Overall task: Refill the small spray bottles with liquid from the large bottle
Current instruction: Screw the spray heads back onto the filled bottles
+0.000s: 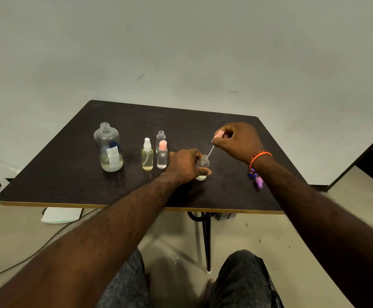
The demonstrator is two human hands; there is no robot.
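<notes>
Knees aside, his left hand (184,166) grips the small open bottle (203,166) upright on the table (70,187); up-right of it, his right hand (236,141) pinches the pink sprayer (219,134), tube (210,151) slanting into the neck. Large bottle (108,147) stands far left.

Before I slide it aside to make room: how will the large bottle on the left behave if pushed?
The large bottle is uncapped and about a third full, so a jolt could slosh liquid, though probably not out. It looks like clear rigid plastic, likely light. Tall with a round base, it may tip if pushed high.
</notes>
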